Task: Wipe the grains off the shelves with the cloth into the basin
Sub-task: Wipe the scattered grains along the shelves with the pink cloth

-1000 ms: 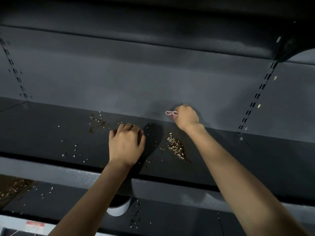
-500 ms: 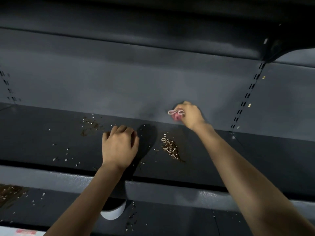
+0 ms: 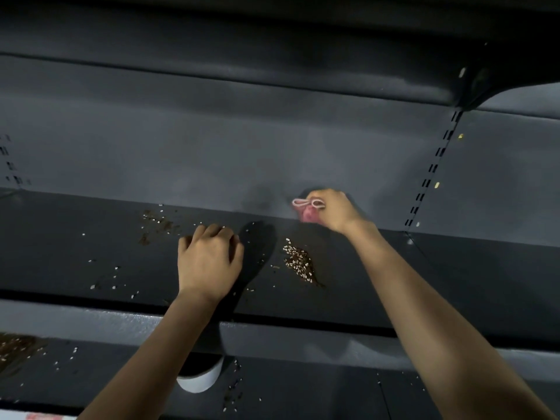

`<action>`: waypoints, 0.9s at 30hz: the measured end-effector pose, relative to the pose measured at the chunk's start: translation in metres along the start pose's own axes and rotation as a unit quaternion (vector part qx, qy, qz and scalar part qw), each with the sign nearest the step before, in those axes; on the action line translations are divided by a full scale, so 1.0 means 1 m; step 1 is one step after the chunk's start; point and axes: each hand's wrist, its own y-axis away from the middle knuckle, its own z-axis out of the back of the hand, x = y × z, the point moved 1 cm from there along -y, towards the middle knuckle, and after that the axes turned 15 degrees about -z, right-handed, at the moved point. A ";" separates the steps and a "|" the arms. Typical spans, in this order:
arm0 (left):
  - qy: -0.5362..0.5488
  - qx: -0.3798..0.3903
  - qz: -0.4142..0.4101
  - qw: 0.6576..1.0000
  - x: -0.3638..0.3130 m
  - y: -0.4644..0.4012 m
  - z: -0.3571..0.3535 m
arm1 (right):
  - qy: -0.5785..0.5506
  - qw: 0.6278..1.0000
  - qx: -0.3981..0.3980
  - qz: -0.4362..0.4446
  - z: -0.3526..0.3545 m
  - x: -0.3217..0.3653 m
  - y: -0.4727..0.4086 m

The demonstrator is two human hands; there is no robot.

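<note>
On the dark grey shelf [image 3: 75, 253] lies a pile of pale and brown grains [image 3: 298, 262], with scattered grains [image 3: 157, 221] further left. My right hand [image 3: 335, 209] grips a pink cloth [image 3: 309, 215] with a white loop against the shelf's back corner, just behind the pile. My left hand [image 3: 209, 262] rests on the shelf with its fingers curled under, left of the pile, holding nothing that shows. A white basin [image 3: 200, 381] peeks out on the lower shelf below my left forearm, mostly hidden.
The lower shelf [image 3: 303, 395] carries more grains [image 3: 18, 348] at its left end and a few near the basin. The shelf's front lip [image 3: 333, 334] runs across. A slotted upright [image 3: 430, 174] divides the back panel on the right. Another shelf hangs overhead.
My right hand has shown more of the pink cloth at the back corner. The view has shifted slightly rightward. My left hand stays in place on the shelf.
</note>
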 end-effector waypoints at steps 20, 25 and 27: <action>-0.002 0.010 -0.004 1.000 0.000 0.000 -0.001 | 0.033 0.990 -0.065 -0.119 -0.006 -0.035 0.016; -0.004 0.007 -0.010 1.000 -0.001 0.000 -0.001 | 0.036 0.992 0.013 -0.119 -0.029 -0.038 0.031; -0.005 0.013 -0.012 1.000 -0.001 0.000 -0.001 | 0.004 0.996 0.040 -0.080 -0.030 -0.025 0.041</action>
